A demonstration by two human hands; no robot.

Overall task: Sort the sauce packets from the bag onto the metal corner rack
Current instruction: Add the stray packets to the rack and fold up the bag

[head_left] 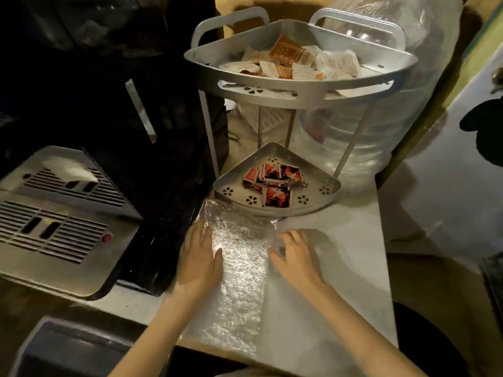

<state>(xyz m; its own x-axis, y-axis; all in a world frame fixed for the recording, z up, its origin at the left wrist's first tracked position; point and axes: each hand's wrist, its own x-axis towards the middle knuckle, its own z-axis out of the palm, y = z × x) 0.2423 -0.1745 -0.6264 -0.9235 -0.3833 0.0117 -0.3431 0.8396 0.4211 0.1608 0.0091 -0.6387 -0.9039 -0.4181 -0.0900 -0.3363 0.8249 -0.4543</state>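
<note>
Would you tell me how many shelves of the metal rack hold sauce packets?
2: the top shelf holds pale and orange packets; the bottom shelf holds red-and-black packets.

Rack (304, 96) silver grey, flower-shaped cut-outs in trays. Lower packets (273, 183) red, black, white. Upper packets (304, 62) white and orange. Bag (239, 257) clear, glittering texture. Machine (54, 221) grey, dark slots, red button.

White countertop (340, 268) carries two-tier silver metal corner rack (299, 85), flattened clear crinkled plastic bag (239, 268), grey vented appliance (54, 227).
</note>
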